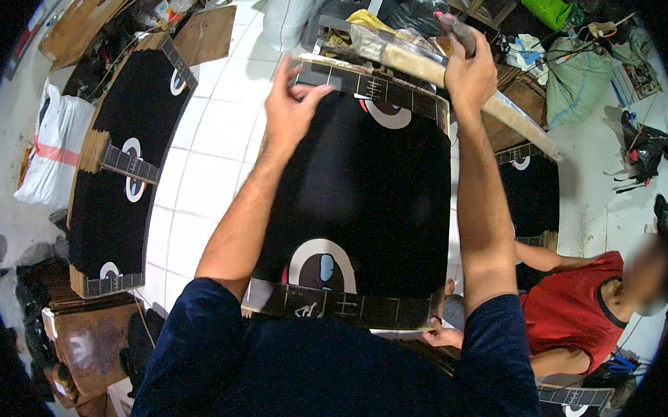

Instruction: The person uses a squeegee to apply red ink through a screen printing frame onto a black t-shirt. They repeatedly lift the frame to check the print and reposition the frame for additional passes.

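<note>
A board [358,187] covered in black fabric lies centred below me, with printed eye shapes [323,268] at both ends and dark grid-marked strips [366,308] across them. My left hand [294,101] is at its top left corner, fingers apart beside the upper strip [400,95]. My right hand [469,76] is raised above the top right corner, wrapped round a grey tool [457,30] with a pink tip. A long beige bar [527,124] runs diagonally behind that hand.
Similar printed boards stand left [114,220] and right [535,196]. A co-worker [570,311] in red is at lower right, one hand [437,335] at my board's lower corner. Cardboard [203,32], sacks [574,85] and a white bag [49,171] lie around the tiled floor [200,164].
</note>
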Demonstrator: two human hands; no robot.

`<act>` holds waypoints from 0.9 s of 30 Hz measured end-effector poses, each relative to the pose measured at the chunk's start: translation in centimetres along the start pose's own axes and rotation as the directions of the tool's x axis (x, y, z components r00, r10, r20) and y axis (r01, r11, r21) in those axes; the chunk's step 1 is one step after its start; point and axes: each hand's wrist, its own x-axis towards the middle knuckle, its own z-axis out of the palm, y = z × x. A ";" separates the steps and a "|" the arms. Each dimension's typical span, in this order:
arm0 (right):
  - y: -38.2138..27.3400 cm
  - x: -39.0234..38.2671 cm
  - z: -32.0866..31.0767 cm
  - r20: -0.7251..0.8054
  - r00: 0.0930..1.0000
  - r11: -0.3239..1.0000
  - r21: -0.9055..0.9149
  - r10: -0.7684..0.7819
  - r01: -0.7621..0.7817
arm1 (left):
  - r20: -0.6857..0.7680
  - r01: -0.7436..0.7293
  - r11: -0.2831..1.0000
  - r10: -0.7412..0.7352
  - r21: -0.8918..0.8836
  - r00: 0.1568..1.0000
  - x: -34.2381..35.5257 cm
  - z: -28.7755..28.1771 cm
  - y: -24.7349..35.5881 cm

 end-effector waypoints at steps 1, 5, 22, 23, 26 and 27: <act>-0.6 1.4 0.1 -0.011 0.999 0.998 -0.046 0.049 -0.049 | -0.034 0.093 0.983 -0.089 0.155 0.995 -0.4 -2.9 -2.4; -2.1 4.3 0.4 -0.075 0.994 0.984 -0.153 0.078 -0.089 | -0.176 0.226 0.816 -0.154 0.533 0.972 -10.8 -19.3 -14.9; -1.2 8.5 0.9 -0.006 0.999 0.990 -0.136 0.047 -0.047 | -0.241 0.498 0.197 -0.690 0.844 0.682 -46.6 -34.6 -15.2; -1.2 8.7 1.0 -0.023 0.998 0.987 -0.145 0.064 -0.066 | -0.249 0.502 0.158 -0.719 0.851 0.649 -46.3 -34.5 -15.2; -0.9 8.9 1.2 -0.021 0.995 0.986 -0.135 0.096 -0.098 | -0.393 0.540 0.170 -0.516 0.824 0.761 -46.8 -35.1 -15.1; -0.9 9.0 1.2 -0.033 0.996 0.985 -0.154 0.080 -0.084 | -0.352 0.497 0.125 -0.561 0.859 0.749 -46.9 -35.6 -15.3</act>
